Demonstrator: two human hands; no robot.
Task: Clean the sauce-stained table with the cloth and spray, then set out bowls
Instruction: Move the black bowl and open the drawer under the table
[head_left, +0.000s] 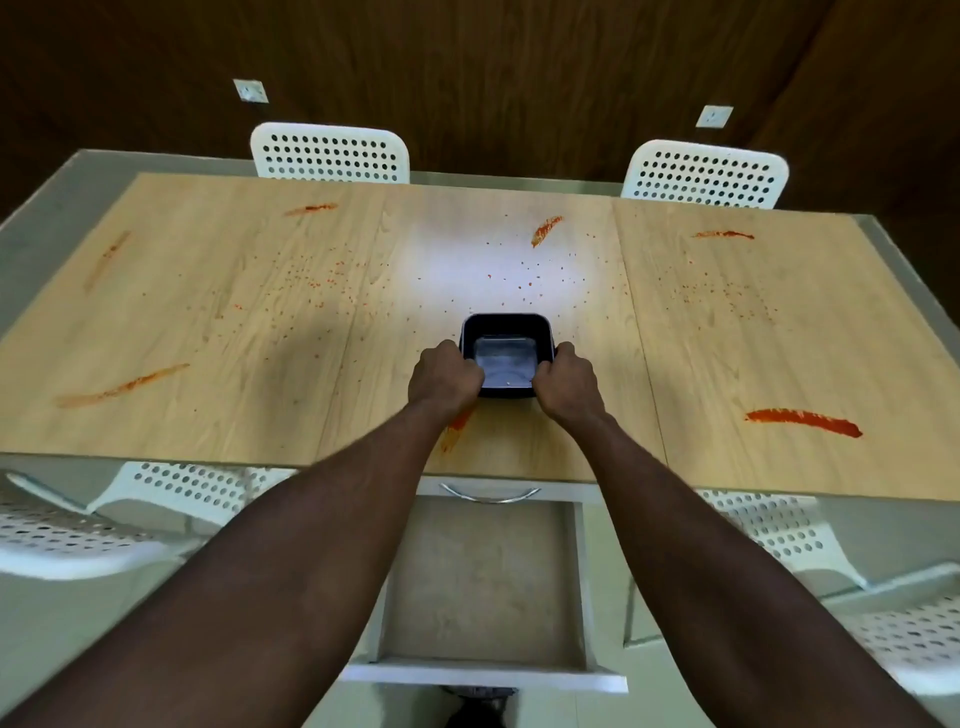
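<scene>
Bowl (506, 358): one, black and square, at the near-middle of the bench (208, 338).
Left hand (444, 376) and right hand (566, 387) curl over its opposite rims; seven red smears (802, 422) streak the wood.

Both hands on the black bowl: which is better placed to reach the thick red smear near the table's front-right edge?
Probably the right hand: the smear lies on its side, while the left hand would have to cross the bowl.

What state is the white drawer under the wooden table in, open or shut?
Open. The white drawer is pulled out below the near edge of the wooden table, bare bottom exposed.
</scene>
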